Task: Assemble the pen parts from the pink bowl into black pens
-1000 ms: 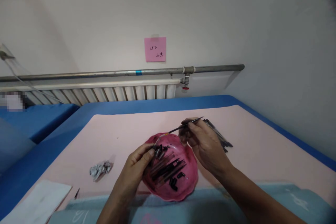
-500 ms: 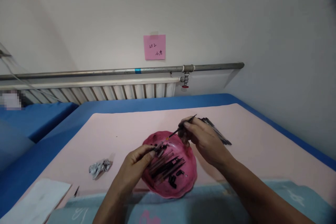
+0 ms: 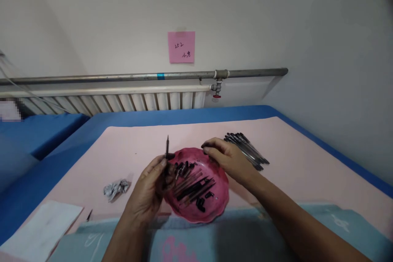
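A slim dark stick now stands upright below frame centre, clamped in my left hand. My right hand has lost its slanted stick; whether its fingertips grip anything, I can't tell.

Seeing 2 hands, left and right; 1 upright dark pen part; 1 pink dish; 1 crumpled wad; 1 sticky note. Capped pens and loose pen pieces are overlapping: several each, exact counts unreadable.

Gap over plate, L hand & R hand obst. either side
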`<state>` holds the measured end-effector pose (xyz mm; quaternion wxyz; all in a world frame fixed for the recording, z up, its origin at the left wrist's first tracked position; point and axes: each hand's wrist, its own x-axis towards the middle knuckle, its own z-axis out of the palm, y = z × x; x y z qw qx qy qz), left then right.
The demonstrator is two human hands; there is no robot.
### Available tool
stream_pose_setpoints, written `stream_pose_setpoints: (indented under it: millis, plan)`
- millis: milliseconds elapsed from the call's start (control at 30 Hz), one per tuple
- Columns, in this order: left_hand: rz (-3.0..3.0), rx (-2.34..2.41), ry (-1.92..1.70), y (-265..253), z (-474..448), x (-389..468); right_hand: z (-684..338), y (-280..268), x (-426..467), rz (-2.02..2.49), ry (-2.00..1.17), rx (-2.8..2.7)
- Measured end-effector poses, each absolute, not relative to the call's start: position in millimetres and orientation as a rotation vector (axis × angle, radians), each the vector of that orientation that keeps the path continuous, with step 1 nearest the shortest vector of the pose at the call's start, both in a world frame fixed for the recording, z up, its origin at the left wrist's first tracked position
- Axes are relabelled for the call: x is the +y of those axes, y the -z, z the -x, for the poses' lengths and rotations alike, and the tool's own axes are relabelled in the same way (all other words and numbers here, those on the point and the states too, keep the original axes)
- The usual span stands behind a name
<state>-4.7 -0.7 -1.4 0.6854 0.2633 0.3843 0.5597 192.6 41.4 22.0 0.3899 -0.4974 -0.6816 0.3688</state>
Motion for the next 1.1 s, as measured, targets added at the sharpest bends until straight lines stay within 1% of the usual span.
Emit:
stream_pose_setpoints:
  millis: [267,367,667,867,967,1100]
  plan:
    - [-0.447,0.834,-1.369,-3,6,2,-192,10,51,1.268,-0.425,-2.272]
    - [-0.447,0.837,-1.366,-3,5,1,-190,18,52,1.271,-0.343,-2.361]
    - [-0.407,0.738,-1.377,0,11,5,-187,33,54,1.234,-0.289,-2.447]
    - [-0.388,0.755,-1.366,0,10,4,-183,30,50,1.204,-0.297,-2.481]
    - [-0.406,0.765,-1.370,0,11,3,-182,23,47,1.168,-0.363,-2.530]
    - [-0.416,0.764,-1.373,-2,12,4,-183,13,42,1.137,-0.539,-2.588]
